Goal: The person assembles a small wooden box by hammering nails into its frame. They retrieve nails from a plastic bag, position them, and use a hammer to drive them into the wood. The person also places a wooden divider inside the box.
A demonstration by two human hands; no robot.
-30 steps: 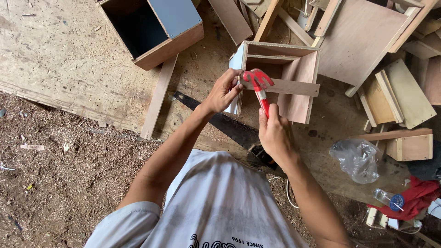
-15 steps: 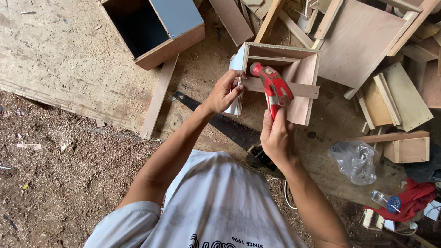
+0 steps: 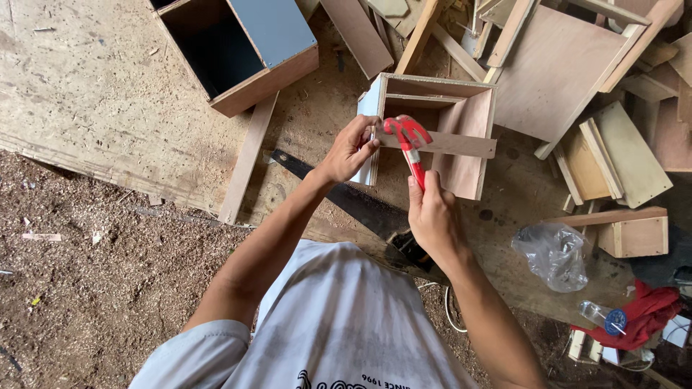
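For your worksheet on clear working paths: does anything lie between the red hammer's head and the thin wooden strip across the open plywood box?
Nothing visible does. The right hand holds the red claw hammer, whose head is already at the thin wooden strip lying across the small open plywood box. The left hand pinches the strip's end beside the head, not under it.

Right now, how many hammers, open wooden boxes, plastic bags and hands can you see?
Hammers: 1, the red hammer, held by the right hand.
Open wooden boxes: 2, the small box that the left hand steadies, and the dark box at the top left.
Plastic bags: 1, the clear bag.
Hands: 2.
Total: 6
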